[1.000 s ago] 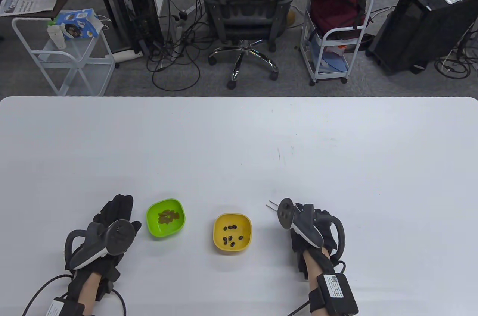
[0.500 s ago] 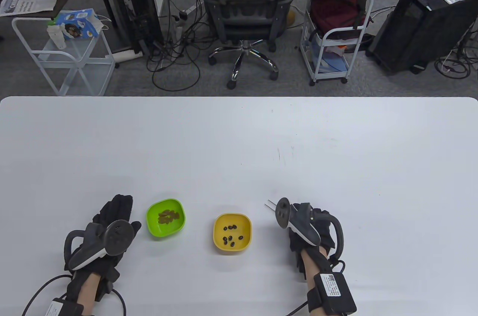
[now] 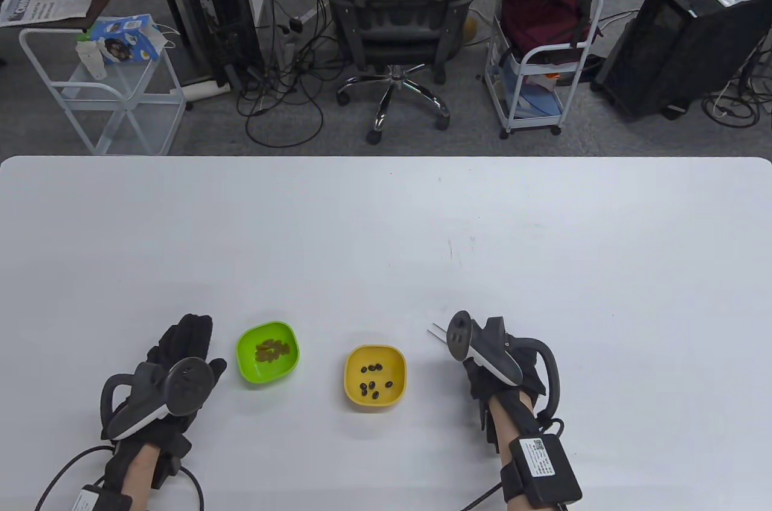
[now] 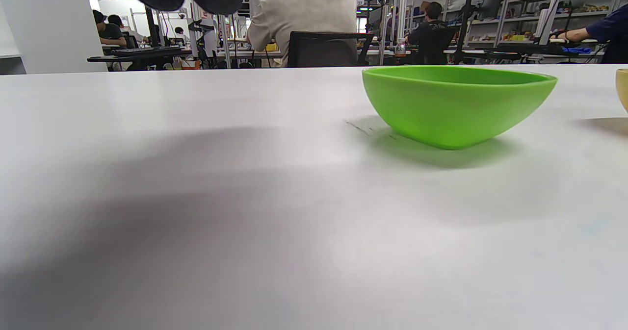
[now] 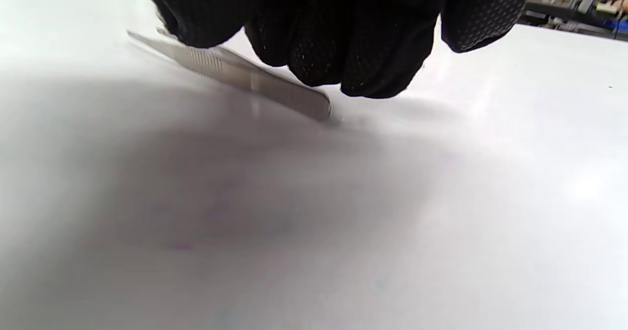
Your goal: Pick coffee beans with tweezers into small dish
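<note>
Coffee beans point(image 3: 374, 383) are sitting in the yellow dish point(image 3: 375, 377), left of the right hand point(image 3: 506, 367) | its fingers point(image 5: 343, 50) are pinching tweezers point(image 5: 255, 77) | beans: small, light, likely slippery; take each across its middle.

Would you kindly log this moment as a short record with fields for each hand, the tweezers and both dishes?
left hand: flat on the table, holds nothing
right hand: grips the tweezers
tweezers: tips apart, pointing away from the person, no bean between them
yellow dish: dark coffee beans inside
green dish: brownish pieces inside
</note>
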A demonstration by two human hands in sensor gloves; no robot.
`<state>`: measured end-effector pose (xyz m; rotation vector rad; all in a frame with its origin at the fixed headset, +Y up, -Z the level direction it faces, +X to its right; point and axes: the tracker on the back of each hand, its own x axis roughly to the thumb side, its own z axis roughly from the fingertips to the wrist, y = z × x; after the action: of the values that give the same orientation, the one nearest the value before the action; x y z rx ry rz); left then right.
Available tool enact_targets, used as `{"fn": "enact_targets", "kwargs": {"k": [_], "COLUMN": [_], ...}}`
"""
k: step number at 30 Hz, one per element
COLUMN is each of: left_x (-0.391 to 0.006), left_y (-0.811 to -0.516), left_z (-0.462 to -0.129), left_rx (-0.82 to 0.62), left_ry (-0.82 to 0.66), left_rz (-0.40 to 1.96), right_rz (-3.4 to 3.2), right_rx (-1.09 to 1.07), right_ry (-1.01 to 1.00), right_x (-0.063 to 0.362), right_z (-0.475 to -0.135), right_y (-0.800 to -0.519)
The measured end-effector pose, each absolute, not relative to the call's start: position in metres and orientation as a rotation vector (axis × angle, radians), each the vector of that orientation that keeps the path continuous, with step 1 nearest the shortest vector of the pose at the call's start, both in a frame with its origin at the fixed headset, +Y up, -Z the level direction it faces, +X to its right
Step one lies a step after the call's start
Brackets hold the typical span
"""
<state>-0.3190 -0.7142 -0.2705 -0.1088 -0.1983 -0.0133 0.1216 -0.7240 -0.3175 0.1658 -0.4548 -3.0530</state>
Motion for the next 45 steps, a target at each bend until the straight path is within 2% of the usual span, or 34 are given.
{"fn": "enact_targets", "kwargs": {"k": [2, 6, 10, 14, 16, 18, 23, 45], "left_x": [-0.319, -0.319, -0.318, -0.315, -0.313, -0.313, -0.314, -0.310], "left_y": [-0.714, -0.714, -0.715, -0.718, -0.718, -0.717, -0.716, -0.716], "left_z": [-0.270, -0.270, -0.269, -0.268, -0.269, -0.269, -0.268, -0.267], "left_rx": [-0.108, -0.106, -0.101, -0.111, -0.112, -0.107, -0.093, -0.099], "left_ry": [-0.199, -0.201, -0.206, -0.212, -0.215, -0.216, -0.216, -0.227], "left_rz": [-0.011, -0.010, -0.011, -0.022, -0.027, -0.029, -0.025, -0.037], "right_rz": [-3.119, -3.271, -3.272, -3.263, -3.227, -3.232, -3.301, -3.273], "right_rx": [0.140, 0.022, -0.051, -0.125, -0.115, -0.099, -0.039, -0.062], "right_ry": [-0.453, -0.282, -0.116, 0.148, 0.082, 0.161, 0.100, 0.059], "right_x": [0.124, 0.128, 0.125, 0.120, 0.121, 0.125, 0.135, 0.130], "right_z": [-0.314, -0.295, -0.279, -0.270, -0.269, -0.268, -0.269, -0.271], "right_y": [-0.713, -0.690, -0.683, -0.685, -0.688, -0.690, -0.694, -0.698]}}
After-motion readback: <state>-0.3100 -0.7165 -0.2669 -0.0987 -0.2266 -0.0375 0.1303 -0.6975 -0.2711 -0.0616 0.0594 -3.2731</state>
